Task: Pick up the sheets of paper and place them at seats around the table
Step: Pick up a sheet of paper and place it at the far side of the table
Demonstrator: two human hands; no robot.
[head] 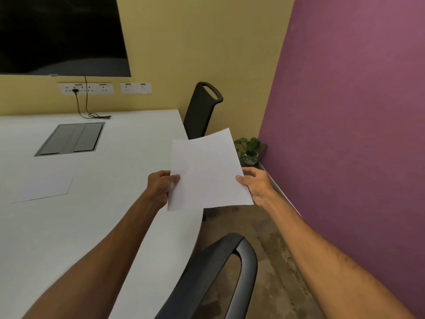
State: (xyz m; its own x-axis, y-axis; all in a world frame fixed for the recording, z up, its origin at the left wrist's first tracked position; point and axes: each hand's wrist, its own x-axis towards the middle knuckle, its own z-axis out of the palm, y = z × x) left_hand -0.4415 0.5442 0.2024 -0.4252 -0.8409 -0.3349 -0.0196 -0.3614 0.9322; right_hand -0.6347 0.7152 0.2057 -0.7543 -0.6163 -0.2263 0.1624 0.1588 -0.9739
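Note:
I hold white sheets of paper (208, 171) in the air over the right edge of the white table (110, 203). They look like two sheets fanned apart. My left hand (161, 187) pinches the left edge with the thumb on top. My right hand (255, 184) grips the right edge. Another white sheet (44, 187) lies flat on the table to the left, apart from both hands.
A black chair (202, 111) stands at the table's far right corner. A second black chair back (220, 272) is close below my arms. A grey cable hatch (71, 139) is set in the tabletop. A small potted plant (249, 149) sits by the purple wall. A cable (92, 115) lies near the sockets.

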